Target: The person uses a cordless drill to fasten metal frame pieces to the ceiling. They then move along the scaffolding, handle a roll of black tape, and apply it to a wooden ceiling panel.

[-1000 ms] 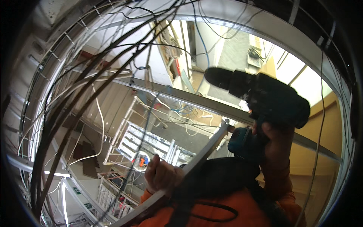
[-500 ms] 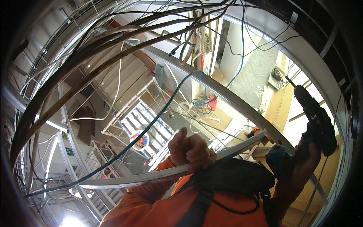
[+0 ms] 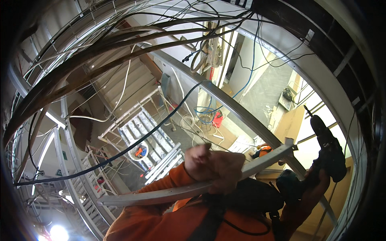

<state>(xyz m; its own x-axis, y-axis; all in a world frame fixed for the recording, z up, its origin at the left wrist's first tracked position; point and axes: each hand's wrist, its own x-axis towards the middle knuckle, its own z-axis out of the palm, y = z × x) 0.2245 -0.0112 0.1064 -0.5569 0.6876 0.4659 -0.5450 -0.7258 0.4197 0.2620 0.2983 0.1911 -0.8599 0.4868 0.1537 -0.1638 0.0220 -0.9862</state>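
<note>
A grey metal profile spans in front of my chest, its right end over a long metal rail. My left hand, in an orange sleeve, is closed over the profile with curled fingers, slightly blurred; anything small inside the fist is hidden. On the right, my right hand grips a dark cordless drill by its handle. The drill points up, and its bit is apart from the rails. Its teal base sits beside the profile's right end. A black strap or pouch lies across my chest.
Thick cables arch across the upper left, and a blue cable hangs diagonally ahead. Far below stand a scaffold platform and a white bucket with orange and blue things. A person in orange is below, near the rail.
The profile's right end has shifted right and up over the long rail. My left hand has moved right and closer with it. The drill has dropped slightly and moved left.
</note>
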